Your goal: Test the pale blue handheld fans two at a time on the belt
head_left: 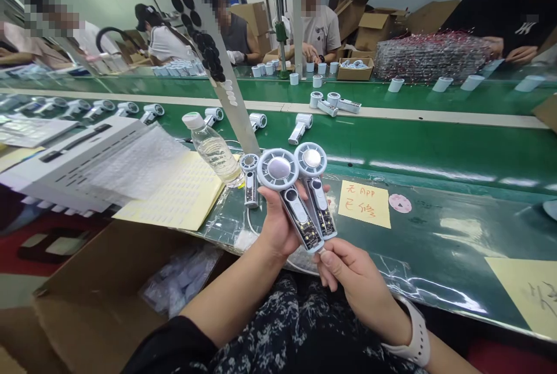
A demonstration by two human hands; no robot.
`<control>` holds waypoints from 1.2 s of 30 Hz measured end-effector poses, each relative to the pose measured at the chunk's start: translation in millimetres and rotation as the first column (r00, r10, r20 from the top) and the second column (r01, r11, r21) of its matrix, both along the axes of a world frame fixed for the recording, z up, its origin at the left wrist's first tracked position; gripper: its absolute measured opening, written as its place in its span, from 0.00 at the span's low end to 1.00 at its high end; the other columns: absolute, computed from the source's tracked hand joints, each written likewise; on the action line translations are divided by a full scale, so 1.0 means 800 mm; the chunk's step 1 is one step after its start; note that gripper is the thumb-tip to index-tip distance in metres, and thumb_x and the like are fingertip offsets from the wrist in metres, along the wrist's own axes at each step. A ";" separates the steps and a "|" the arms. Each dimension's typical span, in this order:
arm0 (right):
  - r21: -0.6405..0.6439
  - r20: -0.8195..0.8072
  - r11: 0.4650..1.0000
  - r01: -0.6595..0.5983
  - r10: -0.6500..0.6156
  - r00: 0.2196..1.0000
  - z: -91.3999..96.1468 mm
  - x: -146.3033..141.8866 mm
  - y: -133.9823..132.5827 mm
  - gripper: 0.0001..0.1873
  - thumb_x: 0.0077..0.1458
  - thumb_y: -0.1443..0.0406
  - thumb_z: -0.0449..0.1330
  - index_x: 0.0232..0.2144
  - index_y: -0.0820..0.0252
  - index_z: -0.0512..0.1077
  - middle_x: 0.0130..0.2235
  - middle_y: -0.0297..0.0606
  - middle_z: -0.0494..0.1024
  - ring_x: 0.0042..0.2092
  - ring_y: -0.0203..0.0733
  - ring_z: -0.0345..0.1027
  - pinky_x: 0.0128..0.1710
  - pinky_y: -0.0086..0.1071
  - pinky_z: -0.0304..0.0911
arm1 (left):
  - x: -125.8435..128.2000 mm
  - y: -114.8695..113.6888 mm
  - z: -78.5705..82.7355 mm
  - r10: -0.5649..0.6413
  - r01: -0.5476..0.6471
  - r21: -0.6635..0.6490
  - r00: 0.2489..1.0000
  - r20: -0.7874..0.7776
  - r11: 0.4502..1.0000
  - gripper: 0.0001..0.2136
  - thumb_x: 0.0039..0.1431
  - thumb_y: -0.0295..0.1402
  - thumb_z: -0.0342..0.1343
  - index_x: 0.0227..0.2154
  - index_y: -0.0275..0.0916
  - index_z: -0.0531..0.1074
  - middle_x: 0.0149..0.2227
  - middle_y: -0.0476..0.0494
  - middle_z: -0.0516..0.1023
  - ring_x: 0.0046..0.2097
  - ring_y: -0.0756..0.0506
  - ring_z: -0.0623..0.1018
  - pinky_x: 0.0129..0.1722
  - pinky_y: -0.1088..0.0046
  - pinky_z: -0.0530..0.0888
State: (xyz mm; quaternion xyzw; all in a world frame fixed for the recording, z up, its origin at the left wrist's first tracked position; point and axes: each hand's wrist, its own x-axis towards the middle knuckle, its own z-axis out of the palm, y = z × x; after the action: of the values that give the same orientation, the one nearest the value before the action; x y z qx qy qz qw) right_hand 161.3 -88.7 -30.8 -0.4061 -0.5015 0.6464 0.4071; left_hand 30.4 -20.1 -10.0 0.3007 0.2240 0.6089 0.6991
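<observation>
My left hand (pixel 278 226) is closed around the handles of two white handheld fans (pixel 296 188), held side by side with their round heads up and their open circuit boards facing me. Just below them, my right hand (pixel 352 275) pinches something small at the bottom end of the fan handles; I cannot make out what it is. A third fan (pixel 250 180) lies on the green bench just left of my left hand.
A clear water bottle (pixel 213 151) lies tilted by yellow sticker sheets (pixel 178 194). A yellow note (pixel 364 203) is stuck on the bench. Several fans (pixel 300 127) ride the green conveyor (pixel 413 142). An open cardboard box (pixel 108 298) sits lower left. Several people work across the line.
</observation>
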 end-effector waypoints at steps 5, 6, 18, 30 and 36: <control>-0.101 -0.173 0.994 -0.028 0.010 0.985 -0.005 -0.007 -0.008 0.25 0.59 0.44 0.59 0.29 0.60 0.70 0.14 0.23 0.59 0.18 0.33 0.56 0.22 0.29 0.54 | 0.006 -0.004 -0.001 0.044 -0.040 0.066 0.998 -0.048 0.997 0.31 0.42 0.68 0.56 0.23 0.41 0.72 0.35 0.41 0.80 0.48 0.35 0.79 0.39 0.62 0.78; -0.094 -0.158 0.994 -0.054 0.039 0.987 -0.004 -0.006 -0.008 0.25 0.58 0.44 0.60 0.29 0.60 0.70 0.14 0.24 0.60 0.18 0.33 0.57 0.23 0.29 0.55 | 0.007 -0.004 -0.002 0.041 -0.037 0.068 0.997 -0.058 0.997 0.31 0.42 0.69 0.56 0.23 0.41 0.72 0.35 0.41 0.80 0.48 0.35 0.79 0.40 0.62 0.78; 0.128 0.114 0.992 -0.008 -0.007 0.993 -0.009 0.005 -0.005 0.20 0.65 0.50 0.54 0.30 0.58 0.72 0.29 0.34 0.71 0.33 0.39 0.63 0.35 0.32 0.58 | 0.009 -0.006 -0.008 0.071 -0.071 -0.084 0.997 -0.005 0.994 0.32 0.39 0.67 0.59 0.21 0.37 0.72 0.38 0.40 0.81 0.36 0.44 0.80 0.35 0.67 0.78; 0.079 0.125 0.992 0.100 -0.110 0.986 -0.009 0.002 -0.003 0.23 0.63 0.47 0.54 0.26 0.57 0.69 0.27 0.36 0.73 0.32 0.41 0.66 0.36 0.34 0.61 | -0.004 -0.008 -0.001 -0.011 0.020 -0.126 0.997 0.071 0.992 0.31 0.40 0.66 0.60 0.21 0.38 0.69 0.43 0.42 0.80 0.44 0.42 0.80 0.40 0.66 0.78; -0.024 0.035 0.987 0.160 -0.159 0.987 -0.010 -0.003 -0.008 0.28 0.60 0.43 0.55 0.20 0.57 0.65 0.19 0.32 0.68 0.25 0.38 0.61 0.30 0.33 0.58 | 0.001 -0.013 -0.008 0.010 -0.009 0.016 0.997 -0.082 1.000 0.33 0.37 0.69 0.58 0.21 0.38 0.71 0.41 0.39 0.80 0.44 0.37 0.80 0.38 0.63 0.77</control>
State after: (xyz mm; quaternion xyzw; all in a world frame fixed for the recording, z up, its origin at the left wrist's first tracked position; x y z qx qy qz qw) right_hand 159.2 -94.8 -39.1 -0.4610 -0.4653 0.6116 0.4437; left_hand 31.2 -30.5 -16.6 0.3298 0.2492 0.6009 0.6842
